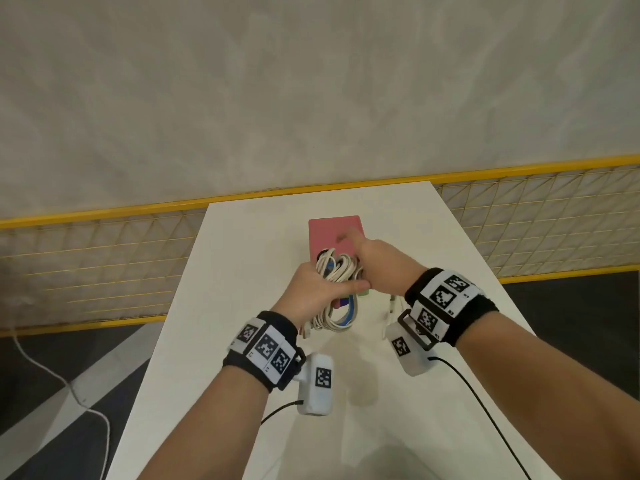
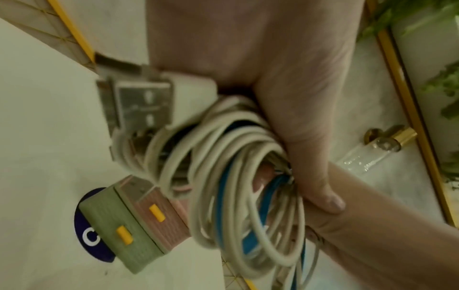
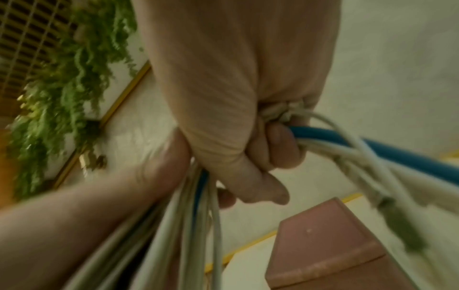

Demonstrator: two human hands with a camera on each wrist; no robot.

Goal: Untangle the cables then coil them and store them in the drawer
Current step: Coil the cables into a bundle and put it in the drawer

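Observation:
A bundle of white cables and one blue cable point(image 1: 334, 275) hangs in loops above the white table, in front of a small pink drawer box point(image 1: 332, 233). My left hand point(image 1: 322, 289) grips the bundle from the left, thumb laid across it. My right hand point(image 1: 374, 261) grips the same cables from the right, one finger stretched over the box top. In the left wrist view my left hand point(image 2: 303, 172) closes round the coil point(image 2: 223, 157), with a USB plug point(image 2: 139, 106) sticking out. In the right wrist view my right hand point(image 3: 270, 166) curls round blue and white strands point(image 3: 372, 149).
The box shows a pink drawer front point(image 2: 159, 215) and a green one point(image 2: 116, 235), both with yellow handles, over a blue sticker point(image 2: 89, 231). A loose cable end point(image 1: 393, 303) lies on the table point(image 1: 242, 341). A yellow mesh fence point(image 1: 104, 265) runs behind the table.

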